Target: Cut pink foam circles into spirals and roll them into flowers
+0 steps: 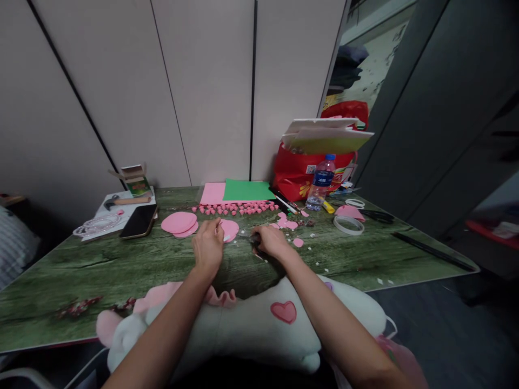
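My left hand [208,246] is closed at the left edge of a pink paper circle [231,229], with the fingertips pinched together. A small white bit shows by the thumb. My right hand [271,242] is wrapped round dark-handled scissors [255,237]; their blades point left toward the circle and are hard to make out. Left of my left hand lie overlapping pink paper circles [179,222]. Behind both hands runs a band of small rolled pink paper pieces [239,208]. Pink cut scraps [287,222] lie beyond my right hand.
Pink and green sheets [248,190] lie at the back. A water bottle [320,183] stands before a red bag [290,173]. A tape roll [348,225] is at right; a phone [139,221] and hammer [126,201] at left. A plush toy [251,329] rests against the table's front edge.
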`<act>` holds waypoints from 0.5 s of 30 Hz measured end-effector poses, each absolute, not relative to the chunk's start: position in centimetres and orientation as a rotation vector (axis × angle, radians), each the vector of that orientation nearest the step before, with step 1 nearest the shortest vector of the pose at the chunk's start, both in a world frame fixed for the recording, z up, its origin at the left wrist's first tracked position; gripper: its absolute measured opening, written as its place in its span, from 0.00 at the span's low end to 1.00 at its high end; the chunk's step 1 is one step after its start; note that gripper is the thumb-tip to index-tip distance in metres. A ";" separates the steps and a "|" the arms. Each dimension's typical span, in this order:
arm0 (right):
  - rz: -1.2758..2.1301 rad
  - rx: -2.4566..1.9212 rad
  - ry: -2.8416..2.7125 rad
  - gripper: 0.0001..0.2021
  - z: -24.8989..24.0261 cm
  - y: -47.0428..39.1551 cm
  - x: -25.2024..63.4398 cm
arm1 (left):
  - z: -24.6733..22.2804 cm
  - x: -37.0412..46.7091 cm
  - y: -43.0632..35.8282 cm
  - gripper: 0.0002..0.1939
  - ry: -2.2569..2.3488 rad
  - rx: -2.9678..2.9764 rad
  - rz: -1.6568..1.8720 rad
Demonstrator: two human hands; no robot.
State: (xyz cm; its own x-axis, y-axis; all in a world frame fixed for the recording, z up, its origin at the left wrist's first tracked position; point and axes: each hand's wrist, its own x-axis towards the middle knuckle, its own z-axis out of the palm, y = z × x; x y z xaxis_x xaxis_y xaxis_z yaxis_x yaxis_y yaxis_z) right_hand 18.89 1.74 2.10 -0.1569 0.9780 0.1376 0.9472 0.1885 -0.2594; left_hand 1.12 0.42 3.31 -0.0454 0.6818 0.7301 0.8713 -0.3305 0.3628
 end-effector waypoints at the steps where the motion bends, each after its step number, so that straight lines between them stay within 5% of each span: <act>1: 0.184 -1.811 -2.235 0.20 2.1 1.7 18.9 | 3.4 1.2 0.3 0.13 -1.718 -2.051 -1.205; 9: 0.139 -1.654 -2.521 0.22 2.7 0.6 18.9 | 3.2 1.5 0.0 0.11 -1.952 -2.358 -0.608; 15: 0.018 -1.855 -2.451 0.16 2.7 0.2 18.2 | 2.4 1.1 0.7 0.11 -1.966 -2.432 -0.898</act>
State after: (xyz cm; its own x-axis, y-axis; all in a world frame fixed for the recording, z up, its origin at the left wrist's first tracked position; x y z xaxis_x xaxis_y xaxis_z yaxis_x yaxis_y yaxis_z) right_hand 18.19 0.18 2.71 -0.2705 0.9616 0.0467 0.9608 0.2727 -0.0503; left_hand 1.09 0.72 2.40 0.1205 0.9313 0.3437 0.8696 -0.2660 0.4161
